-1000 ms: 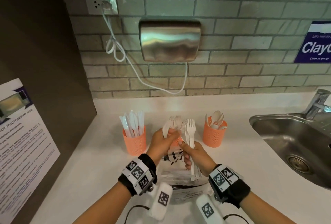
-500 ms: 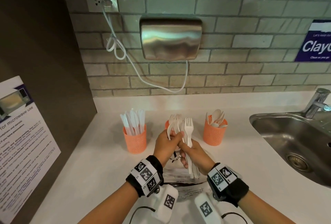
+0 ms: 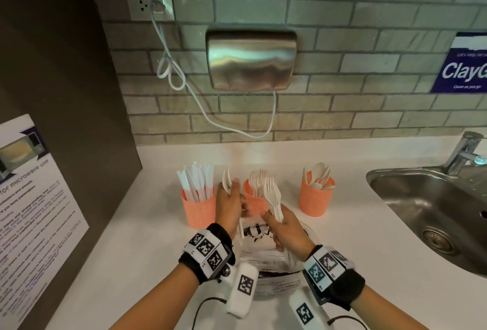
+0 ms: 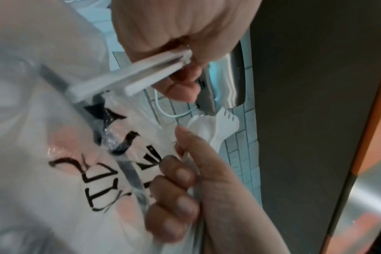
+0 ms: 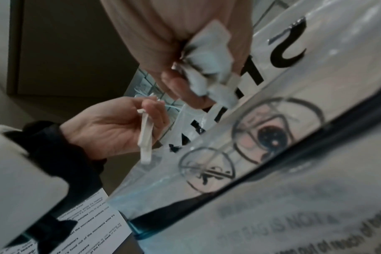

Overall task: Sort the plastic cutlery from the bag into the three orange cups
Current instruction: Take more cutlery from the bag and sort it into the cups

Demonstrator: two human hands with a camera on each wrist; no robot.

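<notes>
Both hands hold white plastic cutlery above the clear printed bag (image 3: 266, 258) on the counter (image 3: 147, 224).

Left hand (image 3: 228, 207) fingers curled round a few spoons (image 3: 226, 183), bowls up, between left cup (image 3: 198, 207) of knives (image 3: 196, 180) and middle cup (image 3: 254, 201) of forks. Right hand (image 3: 286, 226) grips a bunch of forks (image 3: 272, 197), tines up, in front of middle cup. Right cup (image 3: 315, 199) holds spoons. Sink (image 3: 432, 213) at right.
</notes>
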